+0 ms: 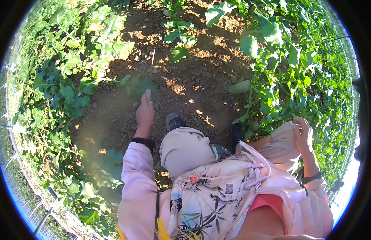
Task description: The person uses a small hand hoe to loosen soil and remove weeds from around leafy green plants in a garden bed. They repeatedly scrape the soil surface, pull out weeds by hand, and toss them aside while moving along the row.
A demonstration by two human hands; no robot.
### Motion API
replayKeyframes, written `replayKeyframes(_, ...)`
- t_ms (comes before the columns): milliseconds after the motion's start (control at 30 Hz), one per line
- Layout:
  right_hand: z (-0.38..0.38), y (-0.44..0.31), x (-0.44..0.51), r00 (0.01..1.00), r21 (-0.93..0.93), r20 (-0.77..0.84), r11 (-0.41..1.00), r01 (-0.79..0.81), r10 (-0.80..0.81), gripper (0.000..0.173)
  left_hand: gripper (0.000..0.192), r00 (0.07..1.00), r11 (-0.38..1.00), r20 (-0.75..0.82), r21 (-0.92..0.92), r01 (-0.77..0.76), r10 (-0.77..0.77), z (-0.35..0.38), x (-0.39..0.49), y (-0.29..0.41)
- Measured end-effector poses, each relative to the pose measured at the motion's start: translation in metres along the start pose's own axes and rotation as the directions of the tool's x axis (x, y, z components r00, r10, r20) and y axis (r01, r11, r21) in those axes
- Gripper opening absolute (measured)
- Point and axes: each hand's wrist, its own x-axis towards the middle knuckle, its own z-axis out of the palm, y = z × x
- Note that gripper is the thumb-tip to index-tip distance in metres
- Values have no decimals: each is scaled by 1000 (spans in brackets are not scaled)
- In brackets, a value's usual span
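My left hand is closed around the pale handle of a knife. Its long thin blade points away from me over the bare soil and is partly blurred against the ground. A dark green leaf lies close by the handle. On my bent right knee rests my right hand, fingers curved and a gap showing beside the thumb. Nothing is visible in it. Ahead of that knee, a pale green daikon radish sits at the edge of the leafy plants, apart from both hands.
Leafy radish plants crowd the left side, and a denser row runs along the right. Cloddy soil lies between them. A lone plant grows ahead. My shoe is on the soil; metal hoops curve along the far left.
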Motion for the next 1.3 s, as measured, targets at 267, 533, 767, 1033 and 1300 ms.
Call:
replayKeyframes(267, 0, -1, -3, 999, 18, -38, 999, -29, 30, 20, 51, 997, 993, 78, -116, 24, -15, -3, 10, -22)
replayKeyframes(533, 1, -1, -3, 999, 28, -2, 999, -37, 38, 21, 55, 920, 984, 357, -13, 179, -163, 8, -152, -92)
replayKeyframes(767, -2, -1, -4, 999, 43, 11, 998, -43, 43, 21, 50, 940, 985, 329, 166, 41, -95, -10, -165, -102)
replayKeyframes(1033, -2, -5, -5, 998, 60, -40, 997, -48, 50, 25, 51, 959, 970, 271, 201, -136, 79, -34, -61, -28)
replayKeyframes(1300, -3, -6, -5, 998, 26, -54, 999, -24, 26, 24, 54, 887, 922, 317, 86, -378, 334, 7, 7, 72)
